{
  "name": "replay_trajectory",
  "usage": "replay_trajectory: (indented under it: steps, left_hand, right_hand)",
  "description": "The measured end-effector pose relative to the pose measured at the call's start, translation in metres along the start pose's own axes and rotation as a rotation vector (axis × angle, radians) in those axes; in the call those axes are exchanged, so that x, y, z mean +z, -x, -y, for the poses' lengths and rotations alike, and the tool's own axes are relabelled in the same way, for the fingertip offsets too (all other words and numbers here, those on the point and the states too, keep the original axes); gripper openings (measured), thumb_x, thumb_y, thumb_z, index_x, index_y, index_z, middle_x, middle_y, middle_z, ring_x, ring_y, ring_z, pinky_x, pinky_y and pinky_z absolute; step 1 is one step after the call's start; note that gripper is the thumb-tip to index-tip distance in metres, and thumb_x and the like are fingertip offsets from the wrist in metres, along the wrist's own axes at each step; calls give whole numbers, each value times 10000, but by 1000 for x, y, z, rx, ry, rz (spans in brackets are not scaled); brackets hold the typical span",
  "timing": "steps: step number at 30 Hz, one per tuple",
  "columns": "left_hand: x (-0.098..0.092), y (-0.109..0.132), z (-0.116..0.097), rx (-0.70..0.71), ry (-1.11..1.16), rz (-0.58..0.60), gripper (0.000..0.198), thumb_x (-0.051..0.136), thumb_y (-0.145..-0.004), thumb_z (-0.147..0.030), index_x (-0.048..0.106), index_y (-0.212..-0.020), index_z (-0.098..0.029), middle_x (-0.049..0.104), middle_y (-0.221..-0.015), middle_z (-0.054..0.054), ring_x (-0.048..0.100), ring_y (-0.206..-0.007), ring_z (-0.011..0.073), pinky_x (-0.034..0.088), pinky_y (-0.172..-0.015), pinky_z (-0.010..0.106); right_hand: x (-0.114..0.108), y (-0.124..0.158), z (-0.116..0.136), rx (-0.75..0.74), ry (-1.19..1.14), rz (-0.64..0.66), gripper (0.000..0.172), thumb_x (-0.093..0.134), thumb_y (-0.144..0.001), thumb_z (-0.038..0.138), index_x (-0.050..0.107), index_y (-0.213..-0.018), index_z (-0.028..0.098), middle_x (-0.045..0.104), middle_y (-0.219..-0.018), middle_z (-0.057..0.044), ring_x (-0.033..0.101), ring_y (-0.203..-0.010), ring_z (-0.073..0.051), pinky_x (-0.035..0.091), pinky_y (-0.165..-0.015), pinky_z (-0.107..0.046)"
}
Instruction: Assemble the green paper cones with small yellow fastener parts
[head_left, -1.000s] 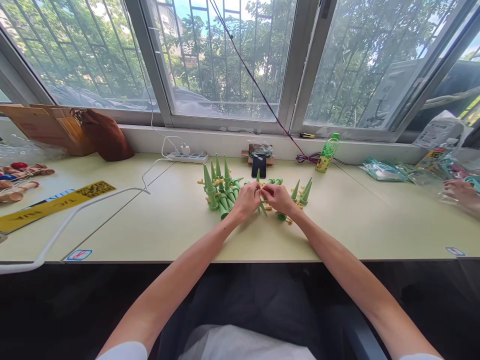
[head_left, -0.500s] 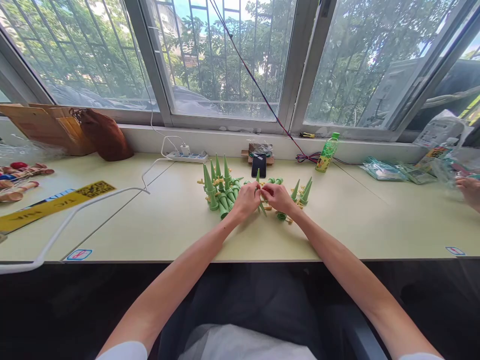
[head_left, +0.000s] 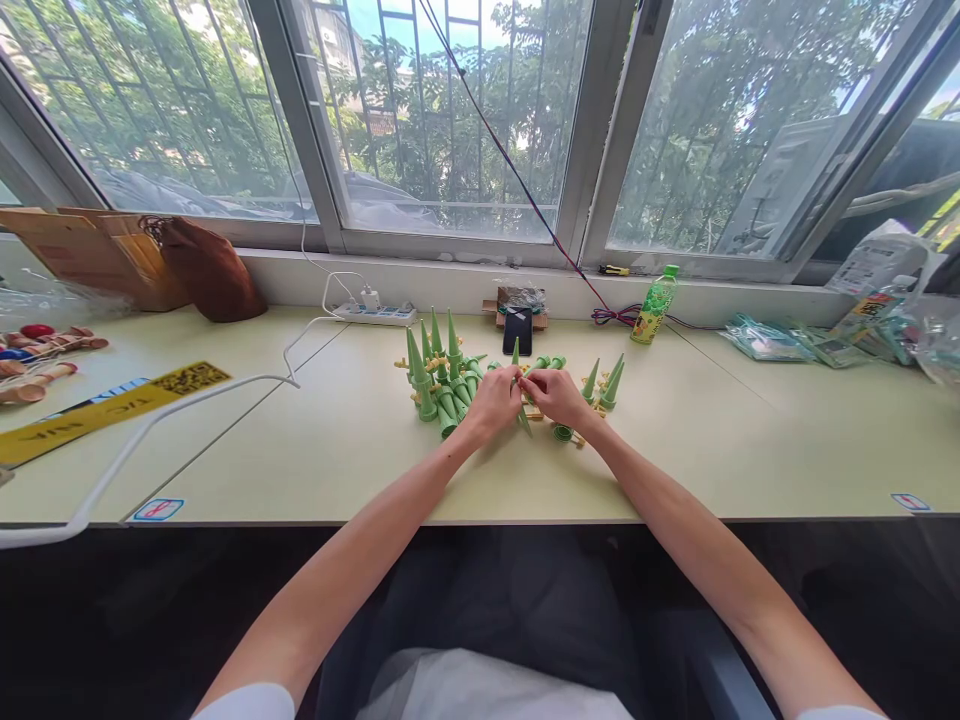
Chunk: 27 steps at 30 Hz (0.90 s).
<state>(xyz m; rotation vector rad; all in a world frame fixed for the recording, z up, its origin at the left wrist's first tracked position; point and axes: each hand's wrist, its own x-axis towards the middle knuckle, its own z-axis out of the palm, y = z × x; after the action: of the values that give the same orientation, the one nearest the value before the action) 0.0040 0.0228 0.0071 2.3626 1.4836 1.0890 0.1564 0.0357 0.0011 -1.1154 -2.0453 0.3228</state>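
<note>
My left hand [head_left: 496,398] and my right hand [head_left: 553,394] meet over the middle of the table, fingertips pinched together. What the fingertips hold is too small to make out. A green cone [head_left: 524,420] points down just below them, and the tip of another [head_left: 516,350] rises behind. Left of my left hand stands a cluster of green cones [head_left: 424,388] with yellow parts, several upright and others lying. On the right, a few green cones [head_left: 613,384] and a green cup-shaped piece [head_left: 562,433] lie close to my right wrist.
Behind the hands lies a black phone [head_left: 517,332] by a small box. A green bottle [head_left: 655,306] stands at the back right, with plastic packets [head_left: 766,338] beyond. At the left are a power strip [head_left: 377,313], a white cable, a brown pouch [head_left: 206,272] and wooden pieces.
The other person's hand at the right edge has gone out of view, and the plastic bag there has shifted. My hands have barely moved; the cone below them has tilted slightly.
</note>
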Motion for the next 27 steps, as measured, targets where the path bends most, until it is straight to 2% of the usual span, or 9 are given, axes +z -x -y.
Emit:
replay_trajectory:
  steps: [15, 27]
  left_hand:
    - [1, 0, 2, 8, 2, 4, 192, 451, -870, -146, 642, -859, -160, 680, -859, 77, 605, -796, 196, 452, -741, 295]
    - [2, 0, 2, 12, -25, 27, 191, 450, -857, -122, 636, -883, -157, 684, -892, 87, 614, -825, 196, 458, -765, 292]
  right_hand:
    - [-1, 1, 1, -28, -14, 2, 280, 480, -893, 305, 528, -647, 180, 550, -589, -4, 399, -543, -117, 306, -565, -258]
    - [0, 0, 0, -40, -11, 17, 334, 457, -912, 337, 449, -613, 187, 490, -555, 12, 350, -528, -107, 272, -550, -259]
